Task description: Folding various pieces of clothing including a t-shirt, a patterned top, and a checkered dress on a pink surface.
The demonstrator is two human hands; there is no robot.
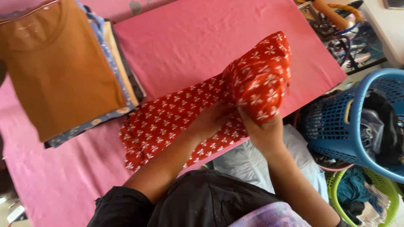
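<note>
A red garment (176, 122) with small white flowers lies across the pink-covered table (202, 38). Its right end is bunched up and lifted off the surface. My right hand (263, 128) grips that raised bundle from below. My left hand (210, 120) presses on the cloth just left of the bundle, fingers tucked into the fold. The rest of the garment stretches flat toward the left front edge.
A stack of folded clothes (59, 67), brown shirt on top, sits at the table's left. A blue laundry basket (357, 122) with dark clothes stands to the right, a green basket (370, 193) below it. Clutter lies beyond the far right corner.
</note>
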